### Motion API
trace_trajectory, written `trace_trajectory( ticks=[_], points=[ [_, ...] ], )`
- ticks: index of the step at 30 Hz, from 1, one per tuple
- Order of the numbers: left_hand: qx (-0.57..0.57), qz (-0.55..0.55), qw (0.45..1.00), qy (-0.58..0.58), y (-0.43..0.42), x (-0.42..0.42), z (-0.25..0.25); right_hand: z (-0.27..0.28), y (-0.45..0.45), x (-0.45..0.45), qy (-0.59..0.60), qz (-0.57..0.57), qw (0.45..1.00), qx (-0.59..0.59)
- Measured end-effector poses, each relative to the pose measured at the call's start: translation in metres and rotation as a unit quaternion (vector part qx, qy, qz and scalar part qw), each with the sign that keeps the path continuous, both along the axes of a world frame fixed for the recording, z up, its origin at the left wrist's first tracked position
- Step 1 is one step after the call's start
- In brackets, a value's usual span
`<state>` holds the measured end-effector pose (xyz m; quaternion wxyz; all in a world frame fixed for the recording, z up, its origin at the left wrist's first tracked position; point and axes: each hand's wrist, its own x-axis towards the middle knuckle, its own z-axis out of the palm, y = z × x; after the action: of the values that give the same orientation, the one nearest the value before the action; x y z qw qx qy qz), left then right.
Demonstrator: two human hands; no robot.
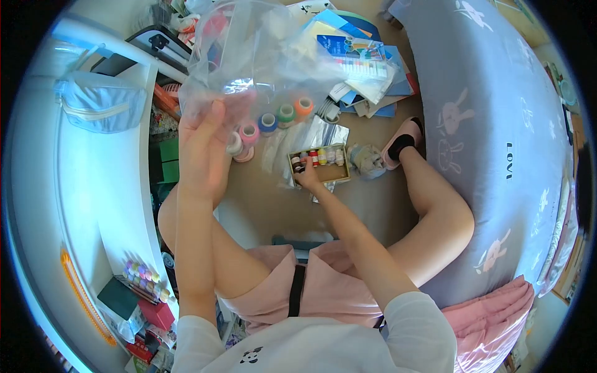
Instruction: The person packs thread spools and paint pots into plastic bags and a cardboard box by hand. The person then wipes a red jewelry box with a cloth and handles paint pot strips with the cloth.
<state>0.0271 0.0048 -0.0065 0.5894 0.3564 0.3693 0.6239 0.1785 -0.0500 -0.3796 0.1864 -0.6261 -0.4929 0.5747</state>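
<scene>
My left hand (204, 149) is raised at the left, thumb and fingers closed on a large clear plastic bag (267, 53). Along the bag's lower edge shows a row of small coloured rolls with pale centres, among them a blue roll (268, 123), a green roll (286, 114) and an orange roll (303, 106). Whether they are inside the bag or behind it I cannot tell. Lower down, my right hand (306, 177) reaches into the left end of a shallow open box (333, 176) on the floor. Its fingers are at several small coloured containers (322, 156); their grip is unclear.
Silvery plastic packets (333, 133) lie by the box, with a crumpled clear bag (367, 160) to its right. Books and papers (373, 74) are piled beyond. A bed (479, 155) stands on the right, a white shelf unit (121, 186) on the left.
</scene>
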Motion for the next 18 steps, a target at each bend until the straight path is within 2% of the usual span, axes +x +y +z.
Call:
trace_trajectory(
  ticks=[3,7,9,10,11,13,14,15,16,18],
  points=[
    [-0.008,0.023,1.000,-0.013,0.002,0.004,-0.001,-0.014,-0.002,0.000,0.012,-0.079,0.996,0.046],
    [-0.006,0.015,1.000,-0.005,0.004,0.003,0.000,-0.001,0.000,0.004,-0.012,-0.055,0.997,0.056],
    [-0.003,0.015,1.000,-0.003,0.003,0.003,0.001,0.022,0.011,0.025,0.019,0.076,0.997,-0.026],
    [0.007,-0.006,1.000,0.011,0.003,0.000,-0.001,0.039,0.025,0.037,0.026,0.146,0.989,0.021],
    [0.015,-0.028,0.999,0.025,0.002,-0.002,-0.004,0.062,0.046,0.049,0.033,0.214,0.974,0.067],
    [0.016,-0.051,0.999,0.012,0.003,-0.004,-0.010,0.121,0.099,0.075,0.207,0.177,0.954,-0.128],
    [0.015,-0.070,0.997,0.000,0.002,-0.004,-0.012,0.190,0.124,0.086,0.187,0.171,0.957,-0.140],
    [0.019,-0.071,0.997,-0.004,0.001,-0.002,-0.011,0.223,0.146,0.097,0.152,0.198,0.965,-0.079],
    [0.023,-0.080,0.996,-0.025,0.001,0.000,-0.010,0.255,0.165,0.113,0.178,0.141,0.970,-0.082],
    [0.030,-0.093,0.994,-0.048,0.002,0.003,-0.010,0.329,0.173,0.126,0.292,0.166,0.942,0.006]
  ],
)
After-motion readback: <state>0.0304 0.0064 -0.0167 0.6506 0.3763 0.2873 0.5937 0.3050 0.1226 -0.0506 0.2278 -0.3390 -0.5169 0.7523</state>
